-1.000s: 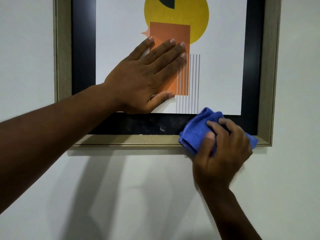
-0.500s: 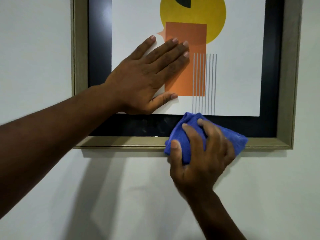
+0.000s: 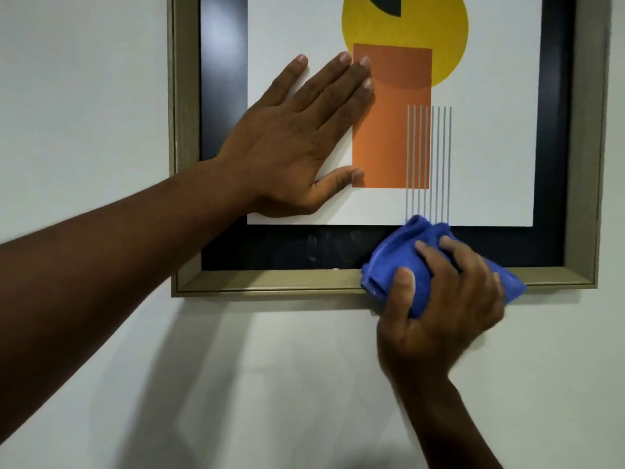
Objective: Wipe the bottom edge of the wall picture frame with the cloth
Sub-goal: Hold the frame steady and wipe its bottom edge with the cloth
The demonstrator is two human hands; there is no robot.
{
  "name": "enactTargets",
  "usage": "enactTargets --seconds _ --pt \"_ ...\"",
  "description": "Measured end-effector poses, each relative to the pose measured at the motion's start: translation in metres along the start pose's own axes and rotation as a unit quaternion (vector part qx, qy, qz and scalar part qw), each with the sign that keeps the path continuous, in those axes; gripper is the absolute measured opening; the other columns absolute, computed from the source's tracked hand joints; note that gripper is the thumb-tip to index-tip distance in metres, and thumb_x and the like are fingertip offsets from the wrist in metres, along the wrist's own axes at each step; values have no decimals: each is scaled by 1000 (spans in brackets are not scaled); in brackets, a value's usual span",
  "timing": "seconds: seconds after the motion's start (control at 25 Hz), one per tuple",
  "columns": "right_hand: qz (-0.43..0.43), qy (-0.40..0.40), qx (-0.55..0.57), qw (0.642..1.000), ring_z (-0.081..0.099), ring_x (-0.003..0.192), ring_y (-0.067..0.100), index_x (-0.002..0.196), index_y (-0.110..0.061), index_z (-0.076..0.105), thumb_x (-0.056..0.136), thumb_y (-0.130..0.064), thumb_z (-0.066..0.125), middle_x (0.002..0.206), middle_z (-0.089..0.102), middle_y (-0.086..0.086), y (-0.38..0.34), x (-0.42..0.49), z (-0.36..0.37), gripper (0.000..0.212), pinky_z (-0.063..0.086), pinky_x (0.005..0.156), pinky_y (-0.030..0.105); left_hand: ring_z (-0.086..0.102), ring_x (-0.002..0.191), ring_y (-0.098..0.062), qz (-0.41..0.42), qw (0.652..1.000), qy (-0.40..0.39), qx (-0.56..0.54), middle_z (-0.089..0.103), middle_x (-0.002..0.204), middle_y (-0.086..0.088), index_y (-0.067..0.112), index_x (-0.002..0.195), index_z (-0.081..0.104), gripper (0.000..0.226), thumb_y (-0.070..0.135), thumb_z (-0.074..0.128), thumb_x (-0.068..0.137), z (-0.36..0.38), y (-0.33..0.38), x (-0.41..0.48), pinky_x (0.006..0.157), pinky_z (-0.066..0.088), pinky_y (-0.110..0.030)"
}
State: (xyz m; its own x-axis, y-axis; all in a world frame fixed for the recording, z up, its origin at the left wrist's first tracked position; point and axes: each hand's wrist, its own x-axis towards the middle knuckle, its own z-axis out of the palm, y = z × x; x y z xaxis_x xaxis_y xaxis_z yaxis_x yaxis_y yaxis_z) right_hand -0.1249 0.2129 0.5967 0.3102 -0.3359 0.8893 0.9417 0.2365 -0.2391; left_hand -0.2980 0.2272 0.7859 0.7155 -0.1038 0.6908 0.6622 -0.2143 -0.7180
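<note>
Hands first: the right hand [image 3: 439,299] bunches a soft, light blue microfibre cloth [image 3: 392,265] against the pale wooden picture frame [image 3: 270,282], at five o'clock in view. Best gripped as a wad, it likely yields easily. The frame's bottom edge runs nine to three. The left hand [image 3: 291,147], spread flat and empty, braces the glass.

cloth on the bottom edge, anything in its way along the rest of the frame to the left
Nothing visible does. The cloth, bunched in the right hand, sits on the frame's bottom edge, which runs bare to its left corner. The left hand lies flat on the picture above, clear of that edge.
</note>
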Motion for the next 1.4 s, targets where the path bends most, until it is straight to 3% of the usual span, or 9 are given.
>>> enactTargets --seconds 0.08,0.28,0.44,0.68,0.92,1.12,1.2,1.28,1.4 --pt "85 16 -9 996 52 122 28 113 -18 56 99 -43 39 123 62 12 -33 1 12 33 34 111 54 0 152 -28 -6 1000 -1 -9 2 164 -14 7 153 1 86 65 13 91 -1 0 2 124 5 -52" --pt "-82 -77 -6 994 49 129 28 120 -17 59 101 -42 40 130 62 12 -24 -21 -6 37 25 117 52 0 152 -28 4 1000 -8 -15 1 164 -15 6 153 0 85 63 12 91 -3 -4 -1 124 4 -52" --pt "59 -23 -35 997 50 127 31 113 -14 62 99 -38 40 125 62 14 -35 -7 3 36 22 118 56 -1 152 -28 -7 1000 -7 -11 0 164 -14 7 153 0 85 63 13 91 -3 -4 -2 123 4 -53" --pt "-92 -92 7 992 52 128 27 115 -21 63 100 -44 43 128 64 6 -59 -27 3 34 23 119 50 2 152 -28 -5 1000 2 -21 3 164 -15 6 153 2 84 62 15 92 -3 -5 -1 123 6 -54" --pt "69 8 -26 997 55 120 31 101 -13 67 99 -38 44 117 67 12 -41 -9 7 35 24 118 54 3 152 -28 -13 1000 8 -21 5 164 -15 6 153 4 82 61 17 93 -3 -3 -3 123 7 -53" --pt "-85 -95 47 991 54 125 24 109 -23 67 97 -44 45 123 67 4 -102 -42 14 33 17 121 42 3 152 -28 -10 1000 8 -21 5 164 -16 5 153 4 82 60 16 94 -3 -4 -3 123 7 -53" --pt "-46 -57 -10 997 54 126 29 112 -18 67 98 -39 45 125 66 9 -66 -29 8 33 24 119 51 3 152 -28 -11 1000 6 -22 5 164 -15 5 153 4 82 60 17 93 -3 -2 -3 123 6 -53" --pt "91 13 -47 995 51 128 33 113 -12 66 98 -36 43 127 64 14 -42 -6 7 36 27 116 62 2 152 -28 -16 1000 6 -14 4 164 -15 5 153 4 82 60 17 93 -2 -3 -4 123 7 -52" --pt "195 37 -23 980 49 131 31 113 -13 65 96 -38 43 130 62 13 -73 -4 20 37 22 120 58 2 152 -27 -16 1000 4 -17 4 164 -14 6 153 3 82 60 18 94 -3 -2 -2 124 6 -52"
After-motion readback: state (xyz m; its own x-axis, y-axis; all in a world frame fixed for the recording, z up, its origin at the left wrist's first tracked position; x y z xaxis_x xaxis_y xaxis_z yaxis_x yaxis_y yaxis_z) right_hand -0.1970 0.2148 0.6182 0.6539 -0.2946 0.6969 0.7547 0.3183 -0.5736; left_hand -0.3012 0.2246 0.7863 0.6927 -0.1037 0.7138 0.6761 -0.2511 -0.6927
